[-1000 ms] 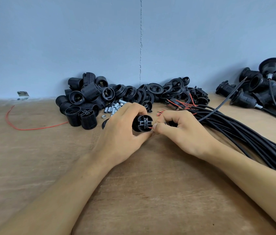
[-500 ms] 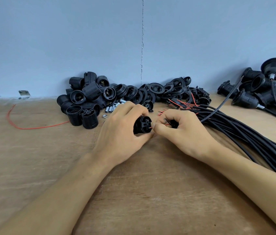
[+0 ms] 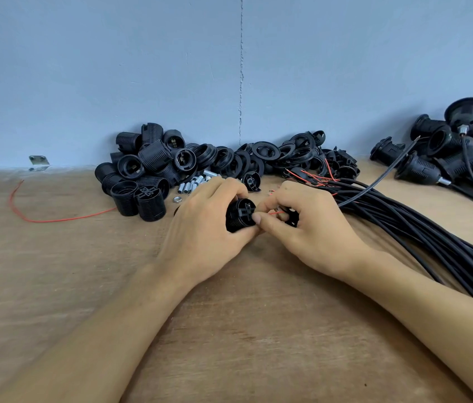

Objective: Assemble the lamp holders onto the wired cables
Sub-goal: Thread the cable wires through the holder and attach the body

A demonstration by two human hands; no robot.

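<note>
At mid-bench, the left hand (image 3: 206, 228) grips a black lamp holder (image 3: 239, 218); the right hand (image 3: 313, 228) pinches a red wire (image 3: 275, 212) at its end.

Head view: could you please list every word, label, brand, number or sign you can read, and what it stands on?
No text can be read.
The lamp holder gripped by the left hand shows moulded ridges on its end, no legible letters.
The red wire pinched by the right hand, the pile of loose holders, the black cables and the metal bracket show no print at this size.
</note>
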